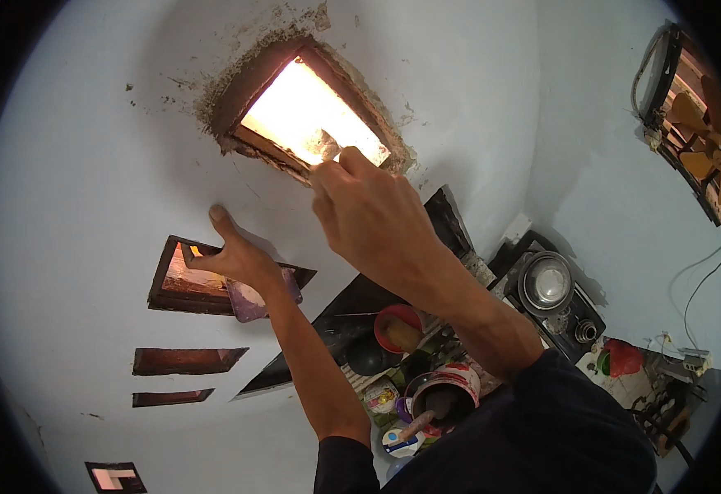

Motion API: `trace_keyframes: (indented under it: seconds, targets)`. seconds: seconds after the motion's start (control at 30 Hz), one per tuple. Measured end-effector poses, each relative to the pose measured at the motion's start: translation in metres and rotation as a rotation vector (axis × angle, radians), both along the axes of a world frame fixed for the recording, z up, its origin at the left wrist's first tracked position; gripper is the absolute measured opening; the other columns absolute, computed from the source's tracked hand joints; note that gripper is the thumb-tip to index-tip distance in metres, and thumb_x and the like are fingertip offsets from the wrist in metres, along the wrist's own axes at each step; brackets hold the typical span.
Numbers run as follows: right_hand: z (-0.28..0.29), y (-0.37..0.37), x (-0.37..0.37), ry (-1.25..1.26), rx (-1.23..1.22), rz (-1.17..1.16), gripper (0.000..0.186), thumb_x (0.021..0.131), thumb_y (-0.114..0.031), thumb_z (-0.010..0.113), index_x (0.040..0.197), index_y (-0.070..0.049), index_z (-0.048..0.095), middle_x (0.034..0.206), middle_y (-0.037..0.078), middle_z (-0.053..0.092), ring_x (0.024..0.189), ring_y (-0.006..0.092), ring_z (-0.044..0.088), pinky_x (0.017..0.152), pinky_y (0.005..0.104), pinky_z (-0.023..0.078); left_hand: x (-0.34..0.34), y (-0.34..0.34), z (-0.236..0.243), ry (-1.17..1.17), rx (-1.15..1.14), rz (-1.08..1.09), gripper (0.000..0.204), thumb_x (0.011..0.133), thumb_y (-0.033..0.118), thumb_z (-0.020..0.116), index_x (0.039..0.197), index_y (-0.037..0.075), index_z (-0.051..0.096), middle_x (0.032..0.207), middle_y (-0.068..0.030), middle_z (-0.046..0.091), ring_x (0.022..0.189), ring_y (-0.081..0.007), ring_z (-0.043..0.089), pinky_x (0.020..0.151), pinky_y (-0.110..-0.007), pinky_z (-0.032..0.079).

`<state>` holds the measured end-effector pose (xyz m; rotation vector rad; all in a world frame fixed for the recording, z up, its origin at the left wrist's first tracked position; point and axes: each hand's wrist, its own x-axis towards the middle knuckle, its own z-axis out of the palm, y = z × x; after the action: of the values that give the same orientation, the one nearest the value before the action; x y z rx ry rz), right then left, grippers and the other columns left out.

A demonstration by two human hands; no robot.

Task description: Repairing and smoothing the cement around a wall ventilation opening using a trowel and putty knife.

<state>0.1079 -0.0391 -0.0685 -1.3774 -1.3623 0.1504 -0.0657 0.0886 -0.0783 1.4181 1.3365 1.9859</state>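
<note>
One right hand (369, 212), curled, overlaps the lower edge of a bright window (299, 103); the left hand (244, 262), spread, overlaps a purple slab (248, 305); neither hold can be told. Markings on a white container (411, 447) are illegible.

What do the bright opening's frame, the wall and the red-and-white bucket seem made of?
Frame: probably wood, rough; brown, straight strips.
Wall: likely painted plaster, matt; pale, crumbling around the opening.
Bucket: likely plastic; thin, coloured side, gloss unclear.
</note>
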Motion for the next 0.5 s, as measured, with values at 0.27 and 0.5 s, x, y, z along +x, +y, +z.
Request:
trace_keyframes:
  seconds: [0.27,0.5]
  targets:
    - [-0.017,-0.01,-0.02,-0.078,-0.078,-0.016,0.014,0.101,-0.011,0.068,0.106,0.001,0.067,0.103,0.017,0.066,0.072,0.0383,0.075,0.064,0.0468,0.064,-0.009,0.013,-0.005,0.1,0.089,0.029,0.101,0.099,0.05,0.08,0.163,-0.007,0.028,0.152,-0.0327,0.052,0.132,-0.0407,0.063,0.106,-0.048,0.061]
    - [-0.101,-0.063,0.021,0.287,-0.165,0.115,0.025,0.103,-0.019,0.07,0.118,0.001,0.072,0.107,0.02,0.07,0.089,0.039,0.079,0.077,0.0474,0.063,0.0,0.01,-0.008,0.227,0.103,0.118,0.092,0.105,0.054,0.069,0.162,-0.009,0.033,0.155,-0.0328,0.051,0.135,-0.0428,0.06,0.11,-0.051,0.057]
